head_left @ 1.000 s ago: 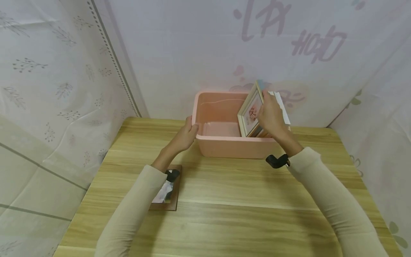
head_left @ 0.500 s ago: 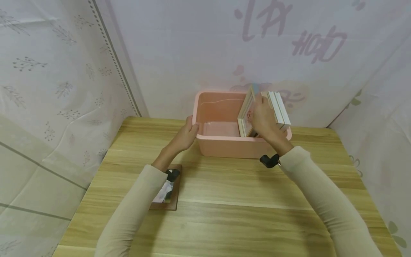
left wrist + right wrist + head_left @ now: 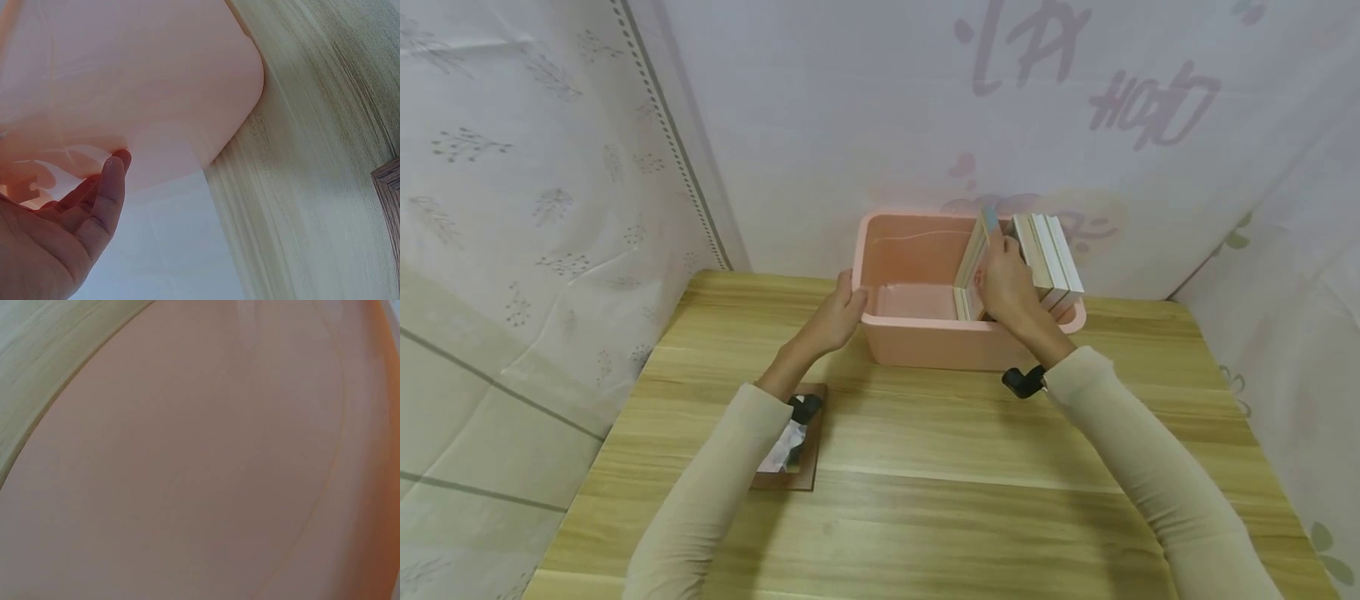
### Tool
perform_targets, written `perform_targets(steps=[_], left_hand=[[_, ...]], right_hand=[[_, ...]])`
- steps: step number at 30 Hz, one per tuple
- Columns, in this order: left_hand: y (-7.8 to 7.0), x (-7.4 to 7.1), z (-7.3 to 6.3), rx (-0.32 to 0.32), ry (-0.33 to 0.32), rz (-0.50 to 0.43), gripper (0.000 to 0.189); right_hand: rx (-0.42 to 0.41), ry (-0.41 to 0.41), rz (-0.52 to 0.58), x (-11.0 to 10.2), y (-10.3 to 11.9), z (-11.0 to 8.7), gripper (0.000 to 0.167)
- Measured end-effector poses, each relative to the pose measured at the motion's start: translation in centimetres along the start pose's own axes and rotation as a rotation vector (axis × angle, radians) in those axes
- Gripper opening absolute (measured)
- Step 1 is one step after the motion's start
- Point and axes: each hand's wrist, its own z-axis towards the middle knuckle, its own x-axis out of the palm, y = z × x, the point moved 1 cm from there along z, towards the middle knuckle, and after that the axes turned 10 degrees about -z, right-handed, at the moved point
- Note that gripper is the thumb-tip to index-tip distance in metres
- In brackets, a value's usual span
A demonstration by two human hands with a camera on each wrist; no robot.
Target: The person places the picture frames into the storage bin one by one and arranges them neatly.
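Note:
A pink plastic basin (image 3: 942,345) stands at the back of the table. My left hand (image 3: 832,318) grips its left rim, thumb over the edge; the left wrist view shows the fingers (image 3: 107,194) against the outer wall. Inside the basin, my right hand (image 3: 1009,285) holds a light-coloured picture frame (image 3: 972,257) that leans on edge, partly hidden by the hand. Several more frames (image 3: 1049,254) stand side by side at the basin's right end. Only the basin's wall (image 3: 187,456) and a strip of table fill the right wrist view.
A brown picture frame (image 3: 808,468) with a photo lies on the wooden table (image 3: 940,517), partly under the left forearm. Patterned cloth (image 3: 820,117) hangs close behind the basin and along both sides. Black camera mounts (image 3: 1022,382) sit at the wrists.
My right hand has moved left and slightly down with the picture frame, away from the frames at the right end, which now show more. The left hand keeps its grip on the rim.

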Motion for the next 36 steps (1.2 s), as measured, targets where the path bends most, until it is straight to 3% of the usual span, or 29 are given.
perform_targets(steps=[3, 6, 13, 19, 29, 36], left_hand=[[-0.1, 0.0, 0.0, 0.002, -0.002, -0.014, 0.056], [-0.1, 0.1, 0.0, 0.0, 0.003, -0.021, 0.056], [-0.1, 0.0, 0.0, -0.008, 0.003, -0.012, 0.058], [-0.2, 0.0, -0.1, -0.02, 0.008, -0.01, 0.058], [-0.2, 0.0, -0.2, -0.012, 0.005, -0.015, 0.056], [-0.2, 0.0, -0.2, -0.011, -0.001, -0.005, 0.058]], right_hand=[[-0.053, -0.031, -0.042, 0.0, 0.1, -0.1, 0.042], [-0.063, -0.006, -0.093, 0.2, 0.1, -0.3, 0.041], [-0.074, 0.11, -0.294, 0.0, 0.5, -0.3, 0.064], [-0.033, 0.172, -0.404, -0.2, 0.3, -0.3, 0.072], [0.027, 0.277, -0.407, -1.5, -0.5, -0.4, 0.081], [0.065, 0.287, -0.339, -1.8, -1.2, -0.4, 0.071]])
